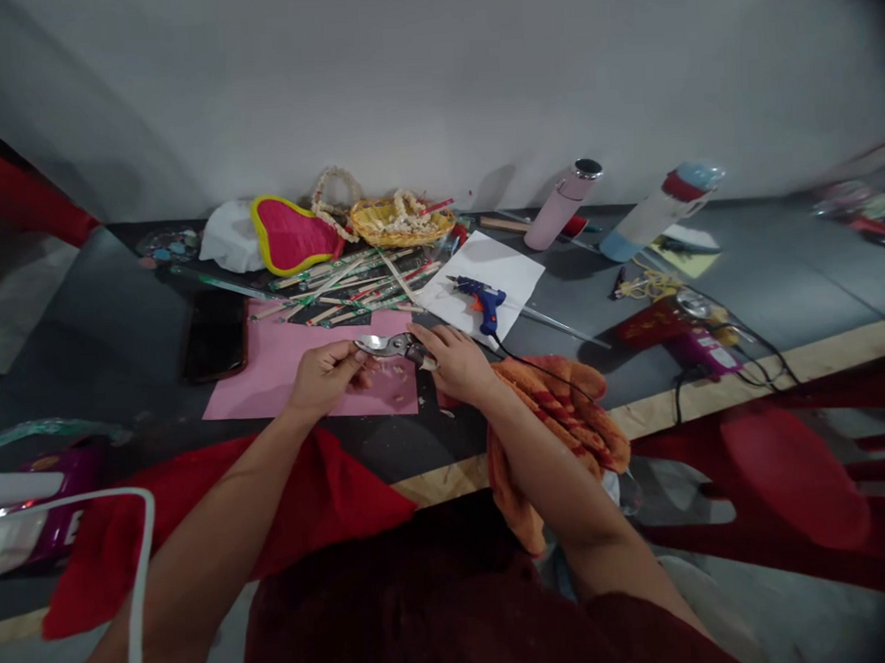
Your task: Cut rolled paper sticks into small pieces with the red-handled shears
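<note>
My right hand [455, 362] is wrapped round the handles of a pair of pruning shears [388, 345], whose metal blades point left. At the blade tips, my left hand [328, 378] is closed with fingers pinched together; whatever it holds is too small to make out. Both hands are above a pink sheet [269, 378] with small pale scraps on it. Behind them lies a pile of wrapped chopsticks [353, 287]. A blue glue gun [485, 302] rests on white paper [520, 269].
A black phone [215, 337] lies left. Behind are a yellow basket [387, 238] and a red heart-shaped piece [298, 235]. Two bottles [561, 207] [650, 215] stand right. An orange towel [563, 404] and red cloth [332, 493] hang at the front edge.
</note>
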Demonstrator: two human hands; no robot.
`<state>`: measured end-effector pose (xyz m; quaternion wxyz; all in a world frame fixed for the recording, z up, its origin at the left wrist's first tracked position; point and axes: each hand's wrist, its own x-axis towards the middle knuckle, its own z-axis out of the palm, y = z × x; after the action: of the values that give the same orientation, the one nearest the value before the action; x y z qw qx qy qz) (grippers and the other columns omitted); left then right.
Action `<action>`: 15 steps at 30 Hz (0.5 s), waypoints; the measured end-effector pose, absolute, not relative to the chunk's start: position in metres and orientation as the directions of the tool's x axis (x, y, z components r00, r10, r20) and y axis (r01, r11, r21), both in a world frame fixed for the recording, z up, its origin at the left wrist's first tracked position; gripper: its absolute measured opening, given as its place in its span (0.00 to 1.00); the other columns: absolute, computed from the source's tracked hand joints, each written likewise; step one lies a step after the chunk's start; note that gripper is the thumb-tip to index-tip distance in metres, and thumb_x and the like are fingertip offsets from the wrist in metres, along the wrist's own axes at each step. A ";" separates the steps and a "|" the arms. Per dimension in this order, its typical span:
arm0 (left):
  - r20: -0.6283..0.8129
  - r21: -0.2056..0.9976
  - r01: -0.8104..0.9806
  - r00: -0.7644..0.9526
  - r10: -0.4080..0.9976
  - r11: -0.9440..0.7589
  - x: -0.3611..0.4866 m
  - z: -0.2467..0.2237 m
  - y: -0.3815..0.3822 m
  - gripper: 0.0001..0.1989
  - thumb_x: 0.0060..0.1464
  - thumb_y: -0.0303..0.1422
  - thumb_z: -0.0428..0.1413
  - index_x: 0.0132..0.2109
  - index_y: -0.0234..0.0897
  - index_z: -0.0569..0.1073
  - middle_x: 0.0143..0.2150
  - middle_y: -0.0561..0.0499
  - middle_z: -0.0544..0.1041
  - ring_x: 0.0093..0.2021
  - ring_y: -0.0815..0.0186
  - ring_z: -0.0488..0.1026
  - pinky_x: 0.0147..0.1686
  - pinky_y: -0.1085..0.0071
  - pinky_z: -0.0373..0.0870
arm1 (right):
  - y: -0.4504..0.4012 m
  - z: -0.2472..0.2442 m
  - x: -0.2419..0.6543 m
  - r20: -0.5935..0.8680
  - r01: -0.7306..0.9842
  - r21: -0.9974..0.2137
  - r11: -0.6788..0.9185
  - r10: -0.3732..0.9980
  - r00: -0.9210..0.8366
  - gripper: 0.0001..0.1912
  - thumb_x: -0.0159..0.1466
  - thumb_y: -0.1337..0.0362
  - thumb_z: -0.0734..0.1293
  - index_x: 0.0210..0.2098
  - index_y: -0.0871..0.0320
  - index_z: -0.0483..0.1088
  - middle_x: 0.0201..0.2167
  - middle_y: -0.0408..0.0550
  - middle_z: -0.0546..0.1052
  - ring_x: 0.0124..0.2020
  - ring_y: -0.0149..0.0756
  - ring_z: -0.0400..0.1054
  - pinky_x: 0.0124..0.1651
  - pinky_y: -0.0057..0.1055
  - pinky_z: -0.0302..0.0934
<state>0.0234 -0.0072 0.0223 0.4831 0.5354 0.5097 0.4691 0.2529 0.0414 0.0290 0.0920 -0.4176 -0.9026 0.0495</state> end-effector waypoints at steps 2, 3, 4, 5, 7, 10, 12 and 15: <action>0.010 0.996 0.083 0.048 0.999 -0.014 0.023 0.023 -0.007 0.13 0.54 0.40 0.55 0.32 0.33 0.77 0.21 0.51 0.75 0.20 0.71 0.71 0.22 0.77 0.69 | 0.041 0.030 0.253 0.127 0.747 -0.169 0.643 0.766 -0.630 0.31 0.63 0.68 0.59 0.65 0.55 0.52 0.51 0.53 0.69 0.52 0.43 0.61 0.56 0.39 0.57; 0.005 0.997 0.076 0.047 0.999 -0.009 0.023 0.023 -0.007 0.13 0.53 0.40 0.55 0.32 0.33 0.76 0.21 0.51 0.75 0.19 0.71 0.70 0.21 0.77 0.69 | 0.041 0.030 0.253 0.128 0.749 -0.169 0.641 0.768 -0.628 0.30 0.63 0.67 0.59 0.65 0.55 0.53 0.51 0.53 0.69 0.52 0.43 0.61 0.55 0.39 0.58; -0.003 0.998 0.070 0.044 0.999 0.000 0.023 0.024 -0.007 0.13 0.53 0.40 0.56 0.31 0.33 0.76 0.20 0.51 0.75 0.19 0.71 0.70 0.21 0.77 0.68 | 0.040 0.031 0.253 0.127 0.751 -0.167 0.639 0.769 -0.626 0.29 0.64 0.67 0.58 0.65 0.54 0.53 0.50 0.53 0.70 0.51 0.43 0.62 0.55 0.39 0.58; -0.011 0.998 0.062 0.036 0.999 0.008 0.024 0.025 -0.007 0.13 0.53 0.40 0.56 0.31 0.33 0.76 0.20 0.51 0.74 0.18 0.71 0.70 0.20 0.77 0.68 | 0.039 0.031 0.252 0.124 0.754 -0.162 0.636 0.771 -0.624 0.29 0.64 0.66 0.58 0.64 0.54 0.53 0.49 0.53 0.70 0.50 0.43 0.63 0.54 0.38 0.59; -0.022 0.999 0.049 0.019 1.000 0.021 0.025 0.027 -0.007 0.12 0.52 0.39 0.56 0.30 0.33 0.76 0.21 0.51 0.75 0.18 0.72 0.70 0.18 0.78 0.67 | 0.037 0.032 0.252 0.105 0.765 -0.146 0.627 0.779 -0.619 0.29 0.64 0.68 0.57 0.64 0.54 0.53 0.47 0.53 0.71 0.48 0.42 0.64 0.52 0.37 0.60; -0.012 0.999 0.045 0.009 1.000 0.012 0.027 0.027 -0.007 0.12 0.53 0.38 0.55 0.31 0.33 0.76 0.24 0.50 0.76 0.19 0.72 0.70 0.18 0.78 0.67 | 0.034 0.033 0.250 0.070 0.780 -0.137 0.610 0.792 -0.607 0.31 0.61 0.71 0.58 0.64 0.53 0.53 0.45 0.52 0.72 0.46 0.42 0.66 0.48 0.35 0.62; 0.007 0.998 0.057 -0.008 1.000 -0.006 0.028 0.027 -0.006 0.12 0.54 0.38 0.55 0.32 0.33 0.76 0.26 0.49 0.77 0.20 0.72 0.71 0.20 0.78 0.68 | 0.034 0.032 0.249 0.071 0.786 -0.146 0.601 0.799 -0.597 0.32 0.61 0.71 0.57 0.64 0.54 0.53 0.45 0.52 0.72 0.46 0.42 0.66 0.48 0.34 0.62; 0.032 0.995 0.096 -0.077 0.997 -0.025 0.029 0.027 -0.005 0.11 0.53 0.38 0.55 0.35 0.34 0.76 0.27 0.50 0.78 0.21 0.72 0.71 0.21 0.78 0.69 | 0.036 0.029 0.248 0.092 0.786 -0.166 0.596 0.803 -0.589 0.31 0.61 0.71 0.57 0.64 0.55 0.53 0.46 0.52 0.72 0.48 0.41 0.66 0.51 0.34 0.61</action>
<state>0.0287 -0.0053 0.0267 0.4484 0.5104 0.5353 0.5018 0.2484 0.0357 0.0290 0.0787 -0.4464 -0.8897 0.0538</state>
